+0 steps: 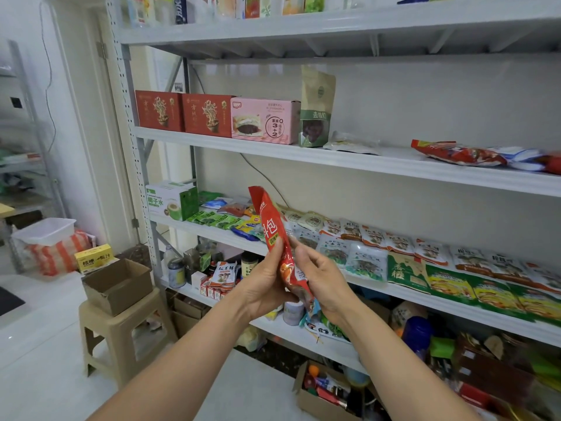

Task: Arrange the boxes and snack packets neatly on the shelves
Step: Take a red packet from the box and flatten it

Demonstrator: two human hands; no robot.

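Stool: at your far left a beige plastic stool [121, 329] carries an open cardboard box [117, 285], with a yellow carton [94, 258] just behind it.
Upper shelf: two red boxes [185, 113] stand side by side, touching a pink cake box [264, 120]; a tall green-and-tan pouch [316, 107] stands upright just right of that.
Your left hand [267, 284]: fingers closed around the lower part of the red snack packet [274, 235], thumb pressed to its front.
Red snack packet: held upright between both your hands, in front of the middle shelf [403, 291], touching no shelf.
Your right hand [321, 282]: gripping the same packet from the other side.
Middle shelf: mushroom snack packets [364, 253] lie in overlapping rows at your right.
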